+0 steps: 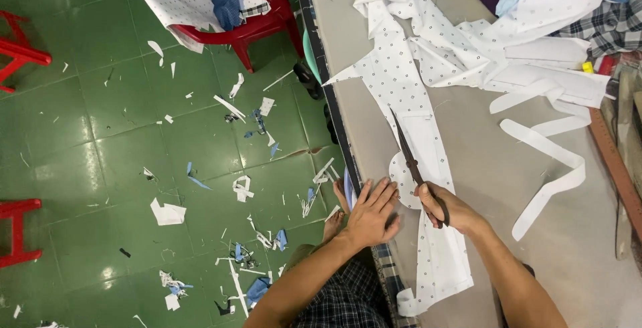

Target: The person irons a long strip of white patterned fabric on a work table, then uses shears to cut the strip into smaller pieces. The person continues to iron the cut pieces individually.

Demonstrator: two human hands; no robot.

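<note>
A long strip of white dotted fabric [401, 94] lies along the left side of a grey cutting table [481, 167]. My right hand [447, 209] grips dark scissors [406, 147] whose blades point away from me along the fabric. My left hand [372, 213] lies flat with its fingers spread, pressing the fabric near the table's edge, just left of the scissors. A white paper pattern piece [403, 179] with a rounded edge lies on the fabric between both hands.
More white dotted pieces and white strips [548, 147] are piled at the table's far side, with checked cloth [608, 24] beyond. A wooden ruler [612, 161] lies at the right edge. Fabric scraps litter the green floor [120, 134]. A red chair [251, 7] holds cloth.
</note>
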